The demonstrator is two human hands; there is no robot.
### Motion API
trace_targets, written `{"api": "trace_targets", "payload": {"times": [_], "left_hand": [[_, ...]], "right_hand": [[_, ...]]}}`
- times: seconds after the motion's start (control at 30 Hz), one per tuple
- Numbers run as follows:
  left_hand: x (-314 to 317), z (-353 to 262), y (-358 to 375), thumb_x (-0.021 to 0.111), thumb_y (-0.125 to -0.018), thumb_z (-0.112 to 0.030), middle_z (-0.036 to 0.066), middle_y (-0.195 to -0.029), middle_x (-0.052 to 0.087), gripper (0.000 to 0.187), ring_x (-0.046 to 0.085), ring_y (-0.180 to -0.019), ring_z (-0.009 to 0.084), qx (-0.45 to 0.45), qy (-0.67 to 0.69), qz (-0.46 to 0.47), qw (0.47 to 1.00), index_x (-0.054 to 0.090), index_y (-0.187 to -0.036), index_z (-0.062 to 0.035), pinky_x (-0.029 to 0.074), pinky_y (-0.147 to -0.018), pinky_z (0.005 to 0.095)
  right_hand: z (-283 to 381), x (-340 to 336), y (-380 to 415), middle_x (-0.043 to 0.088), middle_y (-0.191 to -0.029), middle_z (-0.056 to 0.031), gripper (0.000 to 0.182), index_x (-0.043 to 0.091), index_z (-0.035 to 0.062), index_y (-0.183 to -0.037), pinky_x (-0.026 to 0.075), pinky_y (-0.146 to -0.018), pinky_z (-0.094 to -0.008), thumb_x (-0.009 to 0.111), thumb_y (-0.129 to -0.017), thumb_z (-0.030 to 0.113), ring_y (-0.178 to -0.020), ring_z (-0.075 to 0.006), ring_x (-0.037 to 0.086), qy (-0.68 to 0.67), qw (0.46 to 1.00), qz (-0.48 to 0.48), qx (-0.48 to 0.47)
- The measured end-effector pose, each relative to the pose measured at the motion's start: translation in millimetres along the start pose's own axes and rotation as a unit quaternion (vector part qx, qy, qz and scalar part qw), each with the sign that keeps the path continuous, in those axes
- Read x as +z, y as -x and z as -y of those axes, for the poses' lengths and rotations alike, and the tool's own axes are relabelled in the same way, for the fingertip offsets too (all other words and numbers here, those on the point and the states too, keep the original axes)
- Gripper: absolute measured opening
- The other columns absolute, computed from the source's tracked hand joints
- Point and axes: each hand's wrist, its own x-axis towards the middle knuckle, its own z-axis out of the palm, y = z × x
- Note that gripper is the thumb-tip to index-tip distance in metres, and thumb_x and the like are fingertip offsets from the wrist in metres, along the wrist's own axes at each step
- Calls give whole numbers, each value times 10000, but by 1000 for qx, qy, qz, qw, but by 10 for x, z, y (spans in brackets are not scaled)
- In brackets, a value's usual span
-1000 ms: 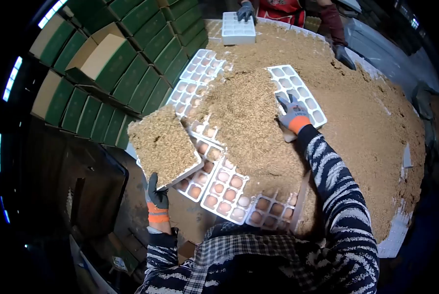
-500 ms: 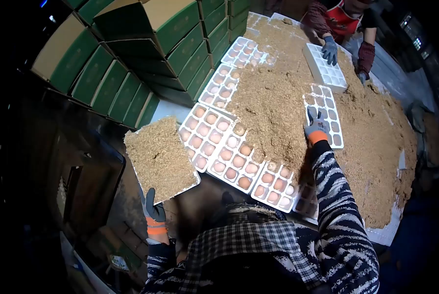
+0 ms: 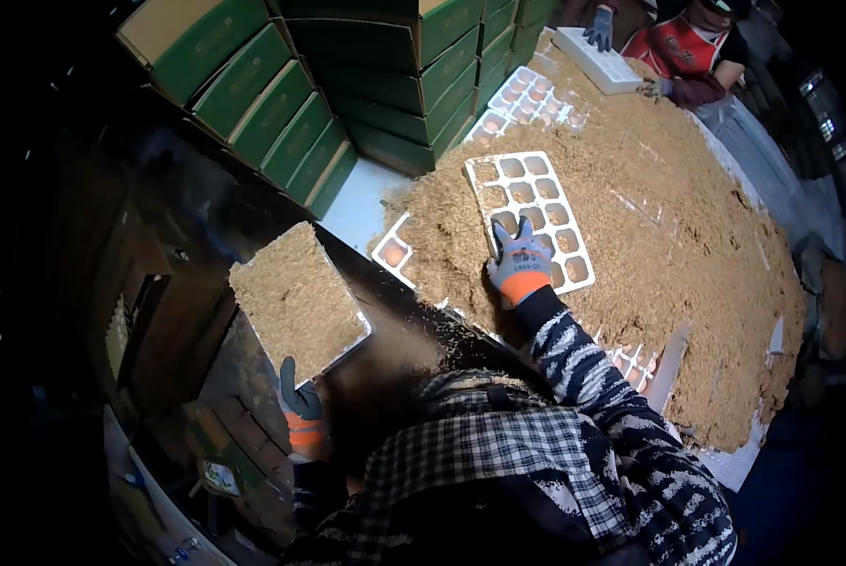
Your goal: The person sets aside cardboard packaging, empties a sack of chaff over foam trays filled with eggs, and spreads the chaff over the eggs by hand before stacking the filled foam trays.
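We log: left grip (image 3: 301, 401) clasping a white rectangular tray (image 3: 367, 328) under loose brown husk (image 3: 300, 297); right grip (image 3: 512, 241) clasping a white celled tray (image 3: 547, 203), husk spread around. Stacked green cardboard boxes (image 3: 376, 108) beyond left grip.

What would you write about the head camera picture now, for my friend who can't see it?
A person's gloved left hand holds a tray covered in brown flakes while the gloved right hand touches a white grid tray lying on more flakes. Green boxes are stacked beyond; another person wears red.
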Motion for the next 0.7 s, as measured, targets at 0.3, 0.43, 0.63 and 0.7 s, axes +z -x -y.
{"api": "trace_targets", "payload": {"times": [0.3, 0.43, 0.63, 0.7], "left_hand": [[106, 128, -54, 653, -905, -222, 246, -1214, 571, 494, 574, -1114, 333, 54, 45, -9, 997, 463, -1277, 41, 463, -942, 405], [94, -70, -102, 477, -990, -275, 235, -1218, 576, 443, 585, -1080, 337, -12, 91, 23, 996, 455, -1262, 73, 462, -934, 385], [227, 253, 86, 633, -920, -175, 227, -1207, 577, 465, 587, -1078, 291, 1, 94, -27, 995, 441, -1298, 17, 483, -916, 394], [153, 285, 105, 629, -921, -161, 225, -1204, 580, 460, 592, -1070, 284, 14, 66, -27, 997, 439, -1304, 10, 483, -917, 390]], "right_hand": [[-171, -319, 129, 362, -1433, -174, 643, 518, 321, -1334, 388, -955, -485, 711, -720, 319, -1160, -338, 499, 12, 989, -100, -111], [-209, -224, 207, 356, -1442, -170, 636, 526, 329, -1326, 388, -952, -465, 708, -717, 298, -1162, -326, 496, 77, 985, -70, -140], [60, -25, 344, 327, -1457, -197, 622, 543, 297, -1320, 368, -968, -473, 701, -720, 254, -1194, -340, 451, 35, 968, -40, -246], [108, -215, 443, 328, -1459, -193, 624, 546, 301, -1316, 368, -966, -470, 696, -713, 241, -1200, -344, 443, 10, 957, -41, -285]]}}
